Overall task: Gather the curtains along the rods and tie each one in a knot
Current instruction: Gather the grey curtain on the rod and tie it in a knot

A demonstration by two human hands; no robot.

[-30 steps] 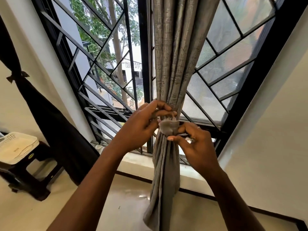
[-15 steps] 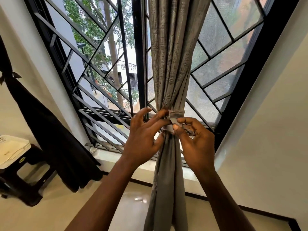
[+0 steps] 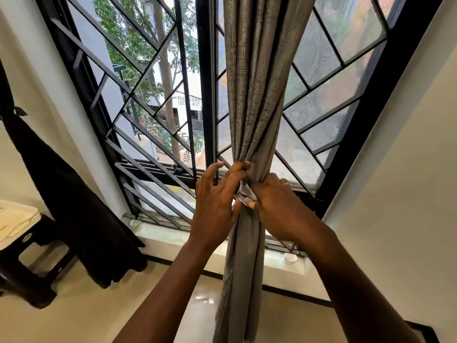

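Head view, as I see it from the remote station. The grey curtain (image 3: 254, 95) hangs at the centre of the window, drawn into one narrow bundle of vertical folds; above the hands the folds spread wider, below them the bundle falls straight towards the floor (image 3: 86, 318). My left hand (image 3: 217, 201) meets the bundle from the left at its tightest point; its fingers are curled, the fingertips set on the front folds and the thumb pressed in from beneath, so it grips the grey curtain. My right hand (image 3: 279, 206) meets the same point from the right; its fingers wrap round the side of the bundle and its thumb pinches a pale fold of fabric (image 3: 245, 194) that lies crumpled between the two hands; I cannot tell whether this fold is a finished knot. A ring (image 3: 286, 184) shows on one finger of the right hand.

Behind the curtain stands a black window grille (image 3: 148, 115) with diagonal bars; the right pane carries a mesh screen (image 3: 321, 95); trees and a white building show through the left pane. The sill (image 3: 173, 235) runs below the grille. At the left a dark curtain (image 3: 74, 194) hangs along the wall, cinched high up; beside it stands a dark stool (image 3: 32, 273) bearing a white object (image 3: 14, 224), only partly in view.
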